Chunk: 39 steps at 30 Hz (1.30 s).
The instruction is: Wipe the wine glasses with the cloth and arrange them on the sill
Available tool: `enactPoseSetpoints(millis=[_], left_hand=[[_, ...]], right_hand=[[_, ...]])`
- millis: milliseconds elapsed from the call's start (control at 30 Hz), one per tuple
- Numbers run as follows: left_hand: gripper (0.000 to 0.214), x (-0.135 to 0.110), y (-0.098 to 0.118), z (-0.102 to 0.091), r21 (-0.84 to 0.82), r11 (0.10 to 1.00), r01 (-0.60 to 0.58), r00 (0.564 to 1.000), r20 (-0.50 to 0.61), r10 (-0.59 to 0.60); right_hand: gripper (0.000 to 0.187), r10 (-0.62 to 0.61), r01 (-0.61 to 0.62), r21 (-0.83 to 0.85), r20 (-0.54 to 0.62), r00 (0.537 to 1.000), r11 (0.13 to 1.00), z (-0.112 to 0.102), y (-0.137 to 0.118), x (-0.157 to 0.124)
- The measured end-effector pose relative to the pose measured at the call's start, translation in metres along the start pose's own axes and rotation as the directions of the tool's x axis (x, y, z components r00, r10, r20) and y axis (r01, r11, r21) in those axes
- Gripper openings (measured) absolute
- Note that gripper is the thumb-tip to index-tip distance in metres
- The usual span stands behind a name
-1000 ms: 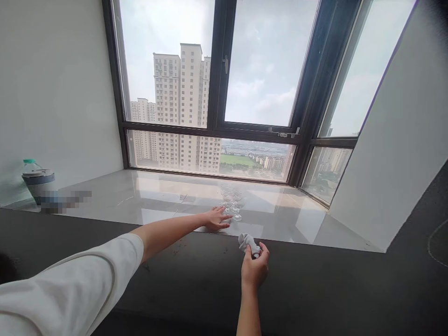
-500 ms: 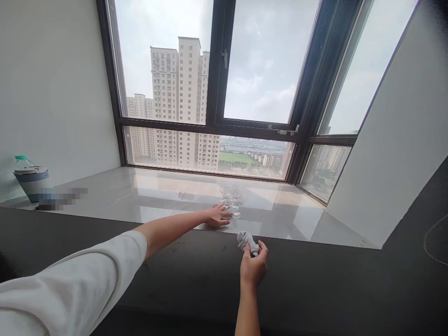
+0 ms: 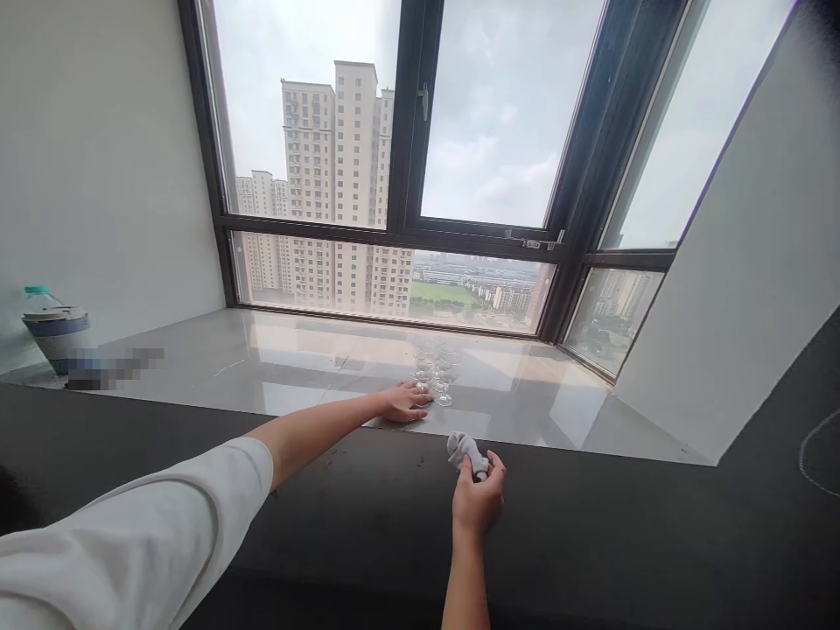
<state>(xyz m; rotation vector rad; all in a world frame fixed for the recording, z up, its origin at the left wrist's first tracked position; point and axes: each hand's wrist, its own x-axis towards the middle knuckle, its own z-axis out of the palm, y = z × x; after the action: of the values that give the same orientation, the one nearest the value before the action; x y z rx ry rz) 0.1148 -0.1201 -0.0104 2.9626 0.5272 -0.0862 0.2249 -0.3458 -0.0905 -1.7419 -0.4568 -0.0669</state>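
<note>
My left hand (image 3: 407, 402) lies flat with fingers spread on the glossy window sill (image 3: 315, 398), close to its front edge. Right beside its fingertips stands a cluster of several clear stemmed glasses (image 3: 444, 376); whether the fingers touch a glass base I cannot tell. Below and in front of the sill edge, my right hand (image 3: 479, 499) pinches a crumpled light grey cloth (image 3: 467, 452) between thumb and fingers. A small pale end shows under the cloth near the fingers, its kind unclear.
At the sill's far left stand a cup (image 3: 60, 337) with a dark band and a green-capped bottle (image 3: 39, 296), beside a blurred-out patch. Dark-framed windows (image 3: 407, 157) rise behind the sill. A slanted white wall (image 3: 709, 332) bounds the right side.
The view has shifted very slightly. Both hands keep nearly the same place and pose, the right still holding the cloth.
</note>
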Motion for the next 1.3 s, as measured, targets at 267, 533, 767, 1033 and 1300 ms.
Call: enactPoseSetpoints(millis=[267, 533, 767, 1033, 1300], left_hand=[[0.073, -0.028, -0.015, -0.001, -0.014, 1.0, 0.027, 0.999, -0.02, -0.027], [0.073, -0.057, -0.038, 0.0, -0.017, 0.994, 0.11, 0.994, -0.01, -0.11], [0.075, -0.071, -0.066, 0.001, -0.039, 0.974, 0.222, 0.975, 0.005, -0.222], [0.076, -0.087, -0.101, -0.002, -0.037, 0.92, 0.391, 0.92, 0.022, -0.39], [0.076, -0.093, -0.12, -0.006, -0.087, 0.845, 0.528, 0.848, -0.002, -0.53]], right_hand=[[0.055, 0.001, -0.001, 0.003, -0.015, 1.0, 1.0, -0.002, 0.003, 0.003], [0.056, 0.005, -0.005, -0.004, -0.027, 1.0, 1.0, -0.001, 0.005, 0.005], [0.059, 0.011, -0.011, -0.008, -0.013, 1.0, 1.0, -0.003, 0.005, 0.005], [0.058, 0.039, -0.039, -0.011, -0.029, 0.999, 0.999, -0.006, 0.005, 0.006], [0.058, 0.045, -0.046, -0.018, -0.043, 0.998, 0.999, -0.007, 0.006, 0.007]])
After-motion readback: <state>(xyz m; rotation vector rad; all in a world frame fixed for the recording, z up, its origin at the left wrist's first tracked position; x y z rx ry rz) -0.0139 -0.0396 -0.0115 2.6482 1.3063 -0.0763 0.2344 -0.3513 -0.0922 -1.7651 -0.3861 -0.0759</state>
